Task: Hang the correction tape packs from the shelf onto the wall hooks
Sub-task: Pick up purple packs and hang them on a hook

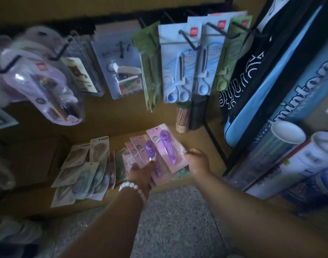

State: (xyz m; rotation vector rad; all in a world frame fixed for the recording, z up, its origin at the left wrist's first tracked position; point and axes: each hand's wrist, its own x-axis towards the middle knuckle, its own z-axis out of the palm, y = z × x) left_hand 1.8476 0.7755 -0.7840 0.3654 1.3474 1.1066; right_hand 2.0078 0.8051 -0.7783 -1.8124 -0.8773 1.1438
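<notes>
Two bare arms reach in from the bottom of the frame toward the low shelf (202, 135). At lower left on that shelf lies a loose pile of grey packs (81, 175), not yet picked up. Just right of them, the left hand (141, 174), with a white bead bracelet (133, 189) on its wrist, grips the bottom of a fan of purple correction tape packs (159, 153), thumb on top. The right hand (197, 162) pinches the right edge of the front pack. These packs look light, flat and stiff, with slippery plastic bubbles, so holding the card edges seems best, leaving the hole at the top free. Higher up, black wall hooks (189, 40) hold blue scissors packs (180, 67). At far right stand rolled tubes (288, 138).
</notes>
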